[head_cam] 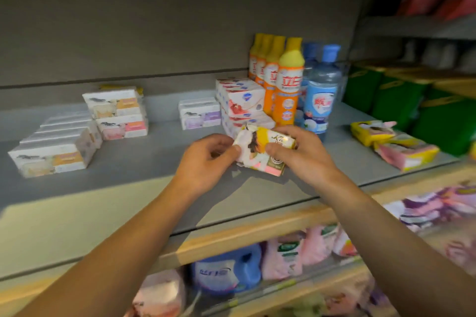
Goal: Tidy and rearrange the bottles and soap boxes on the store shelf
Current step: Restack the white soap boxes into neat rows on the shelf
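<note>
Both hands on one yellow soap pack (268, 148), mid-shelf, near the front of the grey shelf (128, 177). Left hand (206, 162) pinches the pack's left end, fingers (233, 150) closed on the wrapper. Right hand (298, 152) grips the right end from above, fingers curled over the top edge, thumb on the front face. Pack's lower edge sits at or just above the shelf surface; can't tell which.

Just behind it: stack of red-and-white soap boxes (242, 103), then orange bottles (286, 85) in a row running to the far wall, blue bottles (320, 95) to their right. Lone purple-print box (199, 113) left of the stack. Far left: white soap boxes (54, 154) in a row, two more stacked (118, 113) behind. Right side: loose yellow and pink packs (394, 144) lying askew.
</note>
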A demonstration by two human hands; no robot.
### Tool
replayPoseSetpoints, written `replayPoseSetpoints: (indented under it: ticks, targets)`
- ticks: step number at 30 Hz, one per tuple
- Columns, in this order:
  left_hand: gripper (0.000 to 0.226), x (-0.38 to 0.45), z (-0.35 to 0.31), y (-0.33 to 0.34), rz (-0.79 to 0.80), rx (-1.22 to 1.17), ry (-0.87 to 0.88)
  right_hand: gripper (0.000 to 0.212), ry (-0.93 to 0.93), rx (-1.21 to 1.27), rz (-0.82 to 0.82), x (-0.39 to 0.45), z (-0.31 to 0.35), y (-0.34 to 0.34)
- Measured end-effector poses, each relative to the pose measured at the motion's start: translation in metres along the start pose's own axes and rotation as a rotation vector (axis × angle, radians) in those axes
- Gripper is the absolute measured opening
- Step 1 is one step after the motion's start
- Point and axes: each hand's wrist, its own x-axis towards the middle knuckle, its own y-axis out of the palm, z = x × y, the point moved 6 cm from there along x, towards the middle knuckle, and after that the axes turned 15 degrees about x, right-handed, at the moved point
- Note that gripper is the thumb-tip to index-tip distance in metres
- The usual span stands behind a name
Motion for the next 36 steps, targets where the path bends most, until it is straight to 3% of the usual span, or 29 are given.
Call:
replayPoseSetpoints:
  ticks: [2, 5, 11, 14, 17, 22, 27, 36]
  targets:
    - [0.008, 0.003, -0.015, 0.027, 0.012, 0.038, 0.041, 0.019, 0.027, -0.060, -0.122, -0.009, -0.004, -0.051]
    - [0.018, 0.004, -0.033, 0.067, 0.047, 0.192, 0.116, 0.031, 0.047, -0.222, -0.272, -0.021, -0.009, -0.119]
    - [0.038, 0.000, -0.051, 0.109, 0.150, 0.655, 0.361, 0.044, 0.006, -0.703, -0.319, -0.042, -0.022, -0.166]
    - [0.037, -0.001, -0.047, 0.107, 0.149, 0.664, 0.362, 0.061, -0.052, -0.856, -0.293, -0.043, -0.021, -0.161]
    - [0.036, -0.001, -0.046, 0.108, 0.134, 0.682, 0.375, 0.082, 0.026, -0.983, -0.168, -0.038, -0.033, -0.158]
    - [0.036, -0.001, -0.043, 0.109, 0.108, 0.697, 0.380, 0.066, -0.011, -1.225, -0.115, -0.026, -0.042, -0.156]
    - [0.035, -0.002, -0.043, 0.108, 0.098, 0.696, 0.394, 0.067, 0.077, -1.422, -0.126, 0.004, -0.043, -0.151]
    - [0.037, -0.005, -0.043, 0.107, 0.096, 0.700, 0.413, 0.067, 0.123, -1.407, -0.192, 0.018, -0.049, -0.155]
